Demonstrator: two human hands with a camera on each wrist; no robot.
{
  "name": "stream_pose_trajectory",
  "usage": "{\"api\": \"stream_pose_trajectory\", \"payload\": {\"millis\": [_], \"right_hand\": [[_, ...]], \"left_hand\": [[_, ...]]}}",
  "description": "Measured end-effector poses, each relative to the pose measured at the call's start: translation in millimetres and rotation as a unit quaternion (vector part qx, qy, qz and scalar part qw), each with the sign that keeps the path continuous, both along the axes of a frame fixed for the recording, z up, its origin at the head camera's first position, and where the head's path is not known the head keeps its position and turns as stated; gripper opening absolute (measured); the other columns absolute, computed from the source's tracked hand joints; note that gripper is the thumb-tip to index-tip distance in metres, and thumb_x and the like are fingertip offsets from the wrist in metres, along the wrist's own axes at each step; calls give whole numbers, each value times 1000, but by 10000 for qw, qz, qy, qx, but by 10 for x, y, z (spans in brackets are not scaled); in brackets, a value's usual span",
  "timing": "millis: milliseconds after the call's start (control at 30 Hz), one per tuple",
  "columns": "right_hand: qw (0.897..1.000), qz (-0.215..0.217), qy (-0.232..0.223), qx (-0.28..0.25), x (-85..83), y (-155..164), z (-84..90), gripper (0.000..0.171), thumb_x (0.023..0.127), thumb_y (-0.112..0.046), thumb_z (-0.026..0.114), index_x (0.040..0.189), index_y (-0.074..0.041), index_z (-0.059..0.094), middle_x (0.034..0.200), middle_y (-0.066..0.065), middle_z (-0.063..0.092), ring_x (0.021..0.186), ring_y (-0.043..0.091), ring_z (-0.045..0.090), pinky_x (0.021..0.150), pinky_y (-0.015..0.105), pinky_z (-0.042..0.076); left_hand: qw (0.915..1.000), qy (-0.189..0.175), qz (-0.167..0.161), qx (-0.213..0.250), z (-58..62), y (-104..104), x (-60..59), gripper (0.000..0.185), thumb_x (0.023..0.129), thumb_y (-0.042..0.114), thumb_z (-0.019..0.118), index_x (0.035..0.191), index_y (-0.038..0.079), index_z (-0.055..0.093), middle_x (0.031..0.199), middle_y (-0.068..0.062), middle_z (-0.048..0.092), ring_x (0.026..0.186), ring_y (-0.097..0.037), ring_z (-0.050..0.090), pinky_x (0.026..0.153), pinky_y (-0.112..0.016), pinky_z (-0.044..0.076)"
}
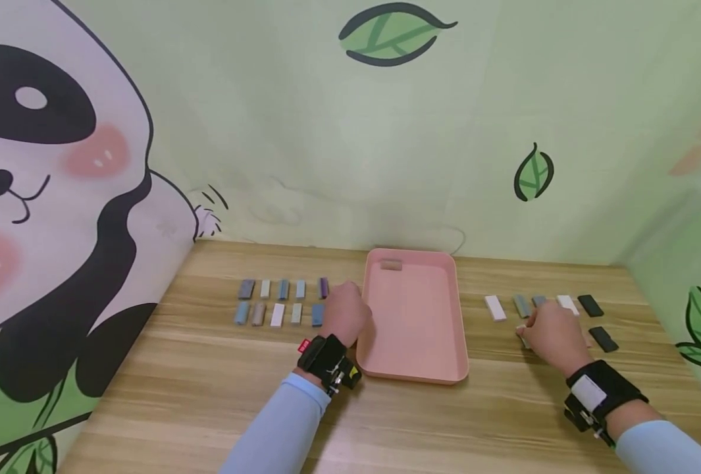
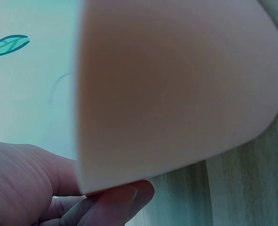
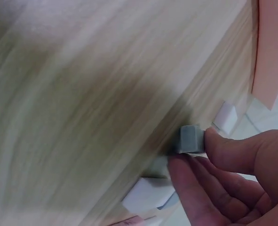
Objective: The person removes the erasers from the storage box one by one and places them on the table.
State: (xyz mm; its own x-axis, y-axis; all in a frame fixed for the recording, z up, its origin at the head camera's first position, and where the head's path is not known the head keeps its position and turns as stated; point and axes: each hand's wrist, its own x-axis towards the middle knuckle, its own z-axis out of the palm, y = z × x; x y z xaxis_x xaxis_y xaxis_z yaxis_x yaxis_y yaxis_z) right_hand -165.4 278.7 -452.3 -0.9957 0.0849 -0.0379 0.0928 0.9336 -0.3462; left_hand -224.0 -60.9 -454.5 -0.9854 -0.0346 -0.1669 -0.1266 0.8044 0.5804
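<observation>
Because the small flat rectangular blocks lie in two tidy double rows either side of the shallow pink plastic tray (image 1: 412,368), each hand has its own set within reach w/o crossing over. The left hand (image 1: 344,315) sits at the tray's left rim, beside the left set of grey, white, blue and purple blocks (image 1: 279,301); its fingers (image 2: 124,200) curl under the tray edge, thumb side hidden, so it looks to be gripping the rim, prob. steadying it. The right hand (image 1: 554,336) is down on the light wood-grain counter (image 1: 208,395) among the right set of white, grey and black blocks (image 1: 590,305).

Head view gives the layout, plus one tan block (image 1: 391,265) already in the tray's far corner, but the hand's back hides the grip. Right wrist view fills that in: thumb and forefinger pinch a small grey-green block (image 3: 191,139), touching or just off the counter, a white block (image 3: 225,117) just beside. Left wrist view is nearly all tray underside.
</observation>
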Motion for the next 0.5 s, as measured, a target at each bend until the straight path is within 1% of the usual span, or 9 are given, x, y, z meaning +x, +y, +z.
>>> {"api": "stream_pose_trajectory", "payload": {"millis": [167, 200, 267, 333, 367, 400, 433, 467, 500], "right_hand": [[9992, 199, 166, 300, -30, -19, 94, 41, 80, -24, 68, 45, -11, 52, 44, -5, 39, 43, 13, 40, 41, 26, 29], [9989, 234, 170, 357, -49, -32, 134, 41, 82, -25, 66, 46, -10, 53, 44, -4, 41, 42, 13, 40, 40, 26, 30], [9987, 284, 187, 385, -101, -94, 239, 35, 84, -25, 62, 57, -3, 62, 49, 1, 49, 44, 14, 44, 41, 27, 33], [9986, 373, 147, 356, -179, -201, 351, 32, 87, -26, 60, 78, 4, 67, 64, 12, 61, 52, 18, 52, 45, 29, 39], [9983, 461, 157, 325, -225, -276, 399, 34, 88, -26, 59, 90, 7, 67, 76, 18, 66, 59, 22, 57, 49, 33, 44], [9981, 547, 132, 245, -272, -358, 436, 38, 89, -26, 58, 103, 8, 64, 81, 21, 67, 61, 25, 60, 51, 36, 46], [9974, 681, 169, 179, -323, -449, 460, 43, 89, -27, 58, 114, 9, 59, 94, 24, 67, 62, 26, 62, 57, 38, 49], [9957, 873, 276, 171, -378, -547, 471, 46, 89, -27, 59, 119, 8, 57, 104, 26, 65, 72, 29, 64, 65, 42, 51], [9936, 1060, 350, 163, -432, -653, 482, 48, 89, -27, 60, 122, 6, 55, 109, 26, 63, 82, 33, 65, 72, 46, 51]], "left_hand": [[9999, 147, -54, -61, -39, -32, -18, 7, 81, 3, 60, 75, 4, 64, 69, -6, 61, 56, -18, 55, 45, -27, 42], [9998, 192, -79, -80, -46, -37, -24, 7, 80, 3, 60, 74, 5, 63, 69, -6, 61, 56, -18, 55, 45, -27, 42], [9997, 208, -120, -96, -50, -44, -34, 8, 80, 4, 60, 73, 6, 63, 68, -5, 61, 56, -18, 55, 46, -27, 42], [9997, 194, -119, -111, -41, -41, -43, 6, 80, 4, 61, 76, 5, 64, 70, -5, 61, 57, -18, 55, 47, -27, 42], [9998, 141, -94, -96, -33, -39, -42, 5, 80, 4, 61, 77, 5, 65, 71, -5, 61, 58, -18, 55, 47, -27, 43], [9999, 91, -81, -91, -28, -35, -41, 4, 81, 4, 61, 79, 5, 65, 72, -5, 61, 58, -19, 56, 47, -27, 43], [9999, 47, -67, -98, -23, -31, -37, 4, 81, 4, 61, 80, 5, 65, 72, -5, 61, 59, -19, 56, 47, -27, 43], [9999, 13, -56, -95, -21, -26, -32, 4, 81, 4, 62, 81, 4, 66, 72, -5, 61, 58, -19, 56, 47, -27, 43], [9999, -13, -55, -90, -20, -20, -26, 4, 81, 4, 62, 81, 4, 66, 72, -5, 61, 58, -18, 56, 46, -27, 43]]}}
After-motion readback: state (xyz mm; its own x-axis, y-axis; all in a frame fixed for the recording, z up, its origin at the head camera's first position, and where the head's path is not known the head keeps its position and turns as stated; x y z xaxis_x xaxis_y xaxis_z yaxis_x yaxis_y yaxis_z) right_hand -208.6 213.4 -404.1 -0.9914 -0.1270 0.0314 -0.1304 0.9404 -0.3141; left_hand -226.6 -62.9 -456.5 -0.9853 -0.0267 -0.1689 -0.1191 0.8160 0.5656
